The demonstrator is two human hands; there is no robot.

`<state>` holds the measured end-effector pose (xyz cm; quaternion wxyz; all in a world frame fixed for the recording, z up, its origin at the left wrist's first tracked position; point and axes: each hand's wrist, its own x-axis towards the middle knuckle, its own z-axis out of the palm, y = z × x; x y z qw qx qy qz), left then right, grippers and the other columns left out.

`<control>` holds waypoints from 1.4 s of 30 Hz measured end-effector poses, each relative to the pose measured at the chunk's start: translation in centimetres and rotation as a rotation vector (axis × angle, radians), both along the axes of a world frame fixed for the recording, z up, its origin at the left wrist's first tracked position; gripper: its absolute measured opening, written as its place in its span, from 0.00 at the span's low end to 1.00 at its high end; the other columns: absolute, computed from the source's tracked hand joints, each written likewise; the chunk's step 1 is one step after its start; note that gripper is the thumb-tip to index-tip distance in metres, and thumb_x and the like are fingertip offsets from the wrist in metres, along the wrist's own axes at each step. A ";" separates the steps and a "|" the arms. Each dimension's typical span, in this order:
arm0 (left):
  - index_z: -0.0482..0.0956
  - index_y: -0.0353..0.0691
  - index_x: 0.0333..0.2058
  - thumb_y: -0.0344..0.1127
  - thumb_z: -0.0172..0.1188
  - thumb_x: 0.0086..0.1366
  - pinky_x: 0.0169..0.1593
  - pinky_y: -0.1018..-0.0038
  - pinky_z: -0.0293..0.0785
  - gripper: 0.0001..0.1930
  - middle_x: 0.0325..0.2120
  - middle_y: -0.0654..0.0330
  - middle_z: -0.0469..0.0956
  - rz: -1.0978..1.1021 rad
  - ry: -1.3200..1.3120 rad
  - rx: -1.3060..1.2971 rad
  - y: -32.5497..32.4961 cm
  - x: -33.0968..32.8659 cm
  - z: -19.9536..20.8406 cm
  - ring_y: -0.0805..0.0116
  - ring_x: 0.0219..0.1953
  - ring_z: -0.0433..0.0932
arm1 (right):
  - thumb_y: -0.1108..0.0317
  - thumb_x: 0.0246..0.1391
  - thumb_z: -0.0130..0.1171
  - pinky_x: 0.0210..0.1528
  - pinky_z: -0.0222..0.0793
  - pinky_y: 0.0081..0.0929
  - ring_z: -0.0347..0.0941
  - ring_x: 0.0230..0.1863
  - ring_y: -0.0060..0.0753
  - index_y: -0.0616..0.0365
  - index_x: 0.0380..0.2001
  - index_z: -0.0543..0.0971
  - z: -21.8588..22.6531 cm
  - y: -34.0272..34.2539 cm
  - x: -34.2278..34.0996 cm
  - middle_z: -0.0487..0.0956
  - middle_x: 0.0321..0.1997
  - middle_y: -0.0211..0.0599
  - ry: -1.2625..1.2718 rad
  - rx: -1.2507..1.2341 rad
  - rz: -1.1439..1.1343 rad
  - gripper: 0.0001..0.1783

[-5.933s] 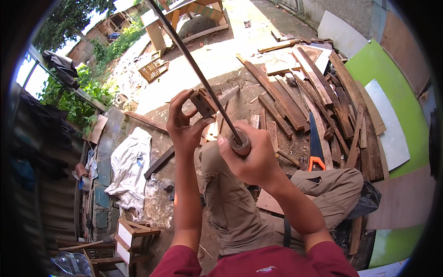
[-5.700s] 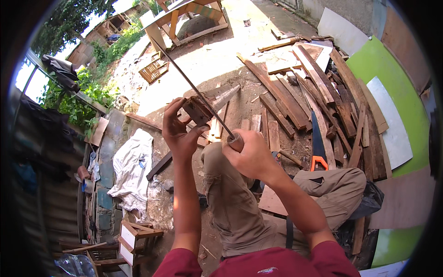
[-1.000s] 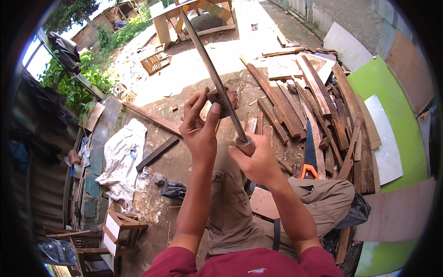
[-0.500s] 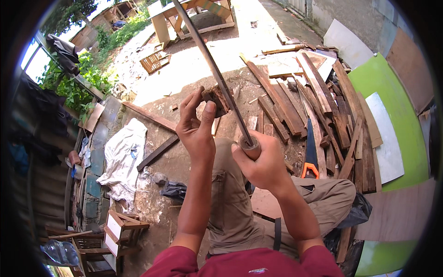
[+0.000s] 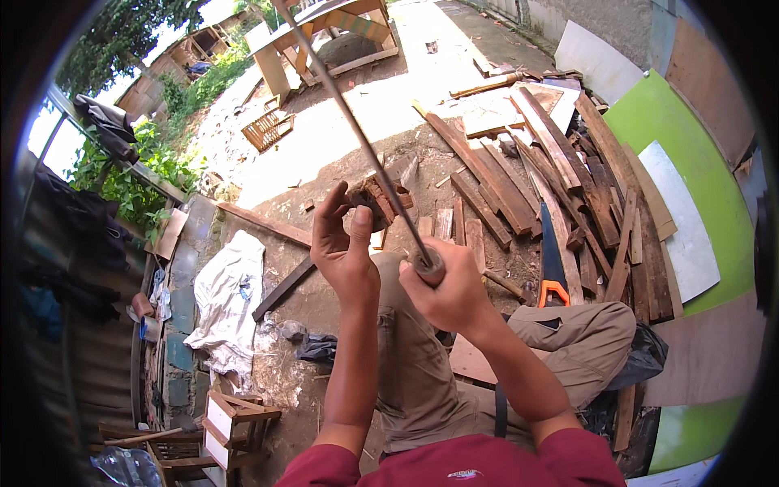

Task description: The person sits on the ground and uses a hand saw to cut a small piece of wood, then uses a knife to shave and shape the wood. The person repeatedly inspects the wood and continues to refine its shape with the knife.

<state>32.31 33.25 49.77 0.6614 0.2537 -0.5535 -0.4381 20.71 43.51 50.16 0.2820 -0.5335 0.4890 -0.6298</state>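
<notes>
My right hand (image 5: 450, 284) is wrapped around the round wooden handle (image 5: 430, 266) of a long, narrow dark metal blade (image 5: 349, 118). Seen almost edge-on, the blade slants up and away to the left, past the top of the view. Beside its lower part, my left hand (image 5: 345, 252) has thumb and fingers bent around a rough reddish-brown chunk (image 5: 377, 203). This chunk lies against or just behind the blade; whether they touch I cannot tell. Its kind is unclear, and my fingers cover part of it.
A pile of brown boards (image 5: 495, 195) spreads to the right, with an orange-handled handsaw (image 5: 553, 252) at its near side. Green and white panels (image 5: 690, 227) lean farther right. A white cloth (image 5: 231, 284) and a small wooden frame (image 5: 235, 430) lie left. Beyond stands a wooden bench (image 5: 357, 61).
Both hands have come slightly lower and nearer, the blade and the chunk moving with them. The right hand has shifted a little left. The whole view has tilted slightly.
</notes>
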 end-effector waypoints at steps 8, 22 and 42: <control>0.75 0.32 0.57 0.30 0.66 0.66 0.52 0.76 0.73 0.22 0.45 0.59 0.76 0.023 0.014 -0.014 0.9 -0.2 -0.2 0.74 0.49 0.74 | 0.70 0.54 0.60 0.23 0.58 0.26 0.61 0.19 0.17 0.66 0.25 0.73 0.2 0.6 0.6 0.69 0.14 0.26 -0.109 -0.145 0.015 0.10; 0.72 0.35 0.55 0.28 0.65 0.66 0.52 0.78 0.68 0.20 0.42 0.64 0.71 0.104 0.024 -0.038 0.5 -1.2 -0.3 0.76 0.46 0.71 | 0.70 0.53 0.61 0.22 0.58 0.25 0.59 0.18 0.14 0.64 0.23 0.73 -0.5 0.4 0.5 0.68 0.13 0.27 -0.096 0.179 -0.020 0.11; 0.76 0.36 0.44 0.27 0.66 0.66 0.51 0.77 0.70 0.10 0.39 0.62 0.76 0.108 0.058 -0.050 0.7 -0.9 -1.6 0.75 0.44 0.74 | 0.67 0.50 0.61 0.27 0.69 0.36 0.75 0.19 0.39 0.67 0.24 0.74 0.6 0.3 -0.4 0.74 0.15 0.45 0.039 0.271 -0.052 0.12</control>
